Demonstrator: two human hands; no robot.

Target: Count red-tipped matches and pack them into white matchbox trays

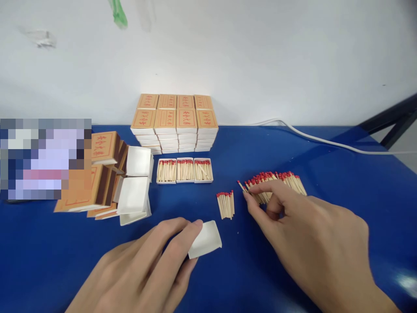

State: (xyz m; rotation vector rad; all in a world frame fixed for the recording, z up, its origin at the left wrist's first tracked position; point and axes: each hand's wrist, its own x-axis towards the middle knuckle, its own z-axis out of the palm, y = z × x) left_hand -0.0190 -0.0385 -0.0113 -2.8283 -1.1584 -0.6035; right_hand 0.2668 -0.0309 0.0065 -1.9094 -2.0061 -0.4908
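Note:
My left hand (153,261) grips an empty white matchbox tray (206,239) by its left side, near the front of the table. On the right, my right hand (306,234) pinches a red-tipped match (241,186) between thumb and index finger, at the left edge of a large match pile (295,182) that it partly covers. Between the hands lies a small group of matches (225,204), heads pointing away from me. Three white trays filled with matches (185,170) stand side by side farther back.
Stacked orange-topped matchboxes (174,124) stand against the wall. To the left are piled orange sleeves (87,187) and empty white trays (133,193), beside a pixelated area. A white cable (312,135) crosses the blue table (260,278) at the back right.

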